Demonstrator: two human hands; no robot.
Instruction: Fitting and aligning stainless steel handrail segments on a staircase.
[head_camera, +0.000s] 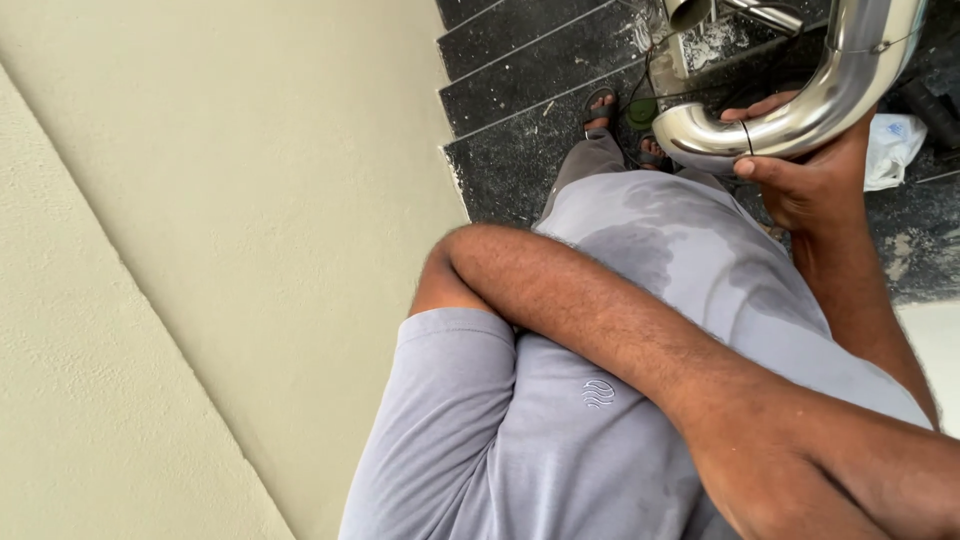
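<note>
As I look down through the head camera, the closest thing I see is the left forearm (600, 320). It lies across the grey shirt (560, 440), below the steel pipe bend (800, 115) and closer to me. It bends at the elbow and runs toward the bottom corner. The left hand is out of the picture there, so I cannot tell what its fingers are doing. I think this arm is tucked in to stay out of the way.

Just under the pipe bend is the right hand (810, 185). Its fingers (760, 105) curl up around the far side of the shiny curve, and the thumb (745, 168) presses on the near side. The grip is closed tight on the bend. I think it holds from below to carry the weight. A thin black band (748, 135) goes around the pipe, right by the thumb.

Past the pipe bend, lower down, are feet in sandals (598, 108) on black stone steps (520, 60). A white plastic bag (890, 145) lies on the floor just beside the bend. Another open pipe end (688, 12) sits above it, at the top edge. Far off to the side of the pipe bend, a plain cream wall (200, 250) runs along the stairs.
</note>
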